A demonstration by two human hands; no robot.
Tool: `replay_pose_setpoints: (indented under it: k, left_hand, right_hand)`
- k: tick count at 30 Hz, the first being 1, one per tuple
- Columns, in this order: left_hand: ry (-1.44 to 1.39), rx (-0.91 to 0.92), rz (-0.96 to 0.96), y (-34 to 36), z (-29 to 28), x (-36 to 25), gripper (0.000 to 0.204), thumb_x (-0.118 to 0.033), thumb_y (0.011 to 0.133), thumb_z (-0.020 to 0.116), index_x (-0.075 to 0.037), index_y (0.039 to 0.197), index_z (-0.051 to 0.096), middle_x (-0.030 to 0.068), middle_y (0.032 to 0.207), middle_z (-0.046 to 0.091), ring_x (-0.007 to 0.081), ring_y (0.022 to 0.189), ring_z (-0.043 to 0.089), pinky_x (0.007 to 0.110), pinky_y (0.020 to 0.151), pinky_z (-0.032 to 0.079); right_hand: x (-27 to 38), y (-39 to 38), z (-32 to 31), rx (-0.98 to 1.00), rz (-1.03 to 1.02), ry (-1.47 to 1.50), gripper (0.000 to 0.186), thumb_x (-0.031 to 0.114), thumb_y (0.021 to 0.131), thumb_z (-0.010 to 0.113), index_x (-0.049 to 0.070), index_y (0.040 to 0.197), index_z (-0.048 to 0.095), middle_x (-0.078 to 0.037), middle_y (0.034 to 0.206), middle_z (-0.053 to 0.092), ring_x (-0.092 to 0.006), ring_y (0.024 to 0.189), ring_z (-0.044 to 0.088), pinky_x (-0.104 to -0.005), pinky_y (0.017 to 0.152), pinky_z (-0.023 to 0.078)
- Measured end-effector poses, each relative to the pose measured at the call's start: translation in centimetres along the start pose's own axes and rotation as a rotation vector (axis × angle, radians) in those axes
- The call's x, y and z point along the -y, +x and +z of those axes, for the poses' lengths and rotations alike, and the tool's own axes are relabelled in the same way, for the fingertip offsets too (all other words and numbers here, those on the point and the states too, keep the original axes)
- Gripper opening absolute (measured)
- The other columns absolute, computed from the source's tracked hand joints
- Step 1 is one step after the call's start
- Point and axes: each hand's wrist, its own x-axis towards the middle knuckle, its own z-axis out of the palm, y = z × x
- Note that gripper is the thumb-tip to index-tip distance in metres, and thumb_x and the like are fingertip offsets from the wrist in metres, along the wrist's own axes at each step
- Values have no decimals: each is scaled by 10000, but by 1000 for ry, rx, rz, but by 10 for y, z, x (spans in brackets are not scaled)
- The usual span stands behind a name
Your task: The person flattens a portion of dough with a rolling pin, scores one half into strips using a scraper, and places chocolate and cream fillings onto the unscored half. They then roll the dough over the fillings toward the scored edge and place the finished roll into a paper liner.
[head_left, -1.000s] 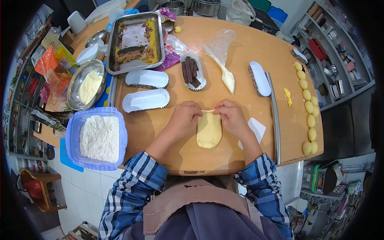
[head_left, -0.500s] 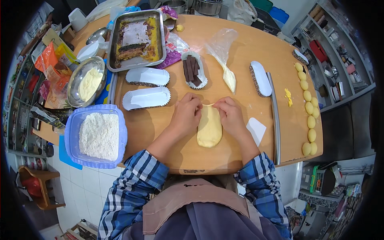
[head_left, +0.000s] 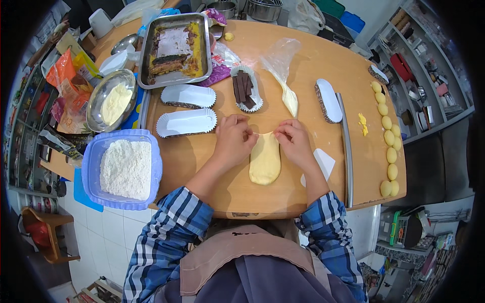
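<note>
A flattened oblong piece of pale yellow dough (head_left: 264,164) lies on the wooden table. My left hand (head_left: 233,141) pinches its top left corner, fingers curled, and my right hand (head_left: 294,142) pinches the top right corner. Just beyond them are a paper mould with dark chocolate sticks (head_left: 241,87), a piping bag (head_left: 288,98) with pale filling, and two empty white paper moulds (head_left: 186,122) at the left. A white scraper (head_left: 322,164) lies partly under my right forearm.
A blue tub of flour (head_left: 121,171), a steel bowl (head_left: 98,113) and a dirty metal pan (head_left: 146,50) crowd the left. At right lie a metal bar (head_left: 346,156), another paper mould (head_left: 329,101), a yellow smear (head_left: 364,123) and a row of dough balls (head_left: 390,155).
Both hands have moved slightly away from me with the dough's top edge, which now sits a little higher in the picture. They still pinch its two corners.
</note>
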Motion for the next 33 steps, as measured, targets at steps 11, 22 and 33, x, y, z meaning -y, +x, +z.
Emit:
replay_pose_setpoints:
  k: [11, 22, 33]
  left_hand:
    - [30, 16, -10, -1, -2, -1, 130, -50, 722, 728, -52, 818, 639, 94, 1165, 590, 309, 1115, 504, 439, 937, 387]
    - [47, 11, -25, -1, -4, -3, 150, -70, 733, 724, -40, 840, 623, 114, 1152, 598, 322, 1102, 513, 432, 935, 399]
    - [57, -30, 60, -3, -10, -3, 171, -55, 736, 726, -21, 845, 599, 140, 1095, 605, 343, 1046, 536, 430, 905, 433]
  right_hand:
    - [2, -2, 0, -58, 44, 196, 185, 65, 720, 756, 22, 849, 631, -80, 967, 593, -234, 992, 566, -356, 808, 472]
    - [25, 9, 16, -66, 48, -442, 416, 397, 695, 805, 63, 882, 642, -68, 958, 599, -257, 975, 559, -426, 885, 363]
    - [14, 1, -1, -200, 133, -100, 351, 225, 720, 811, -5, 924, 640, -121, 919, 622, -254, 878, 603, -387, 782, 468]
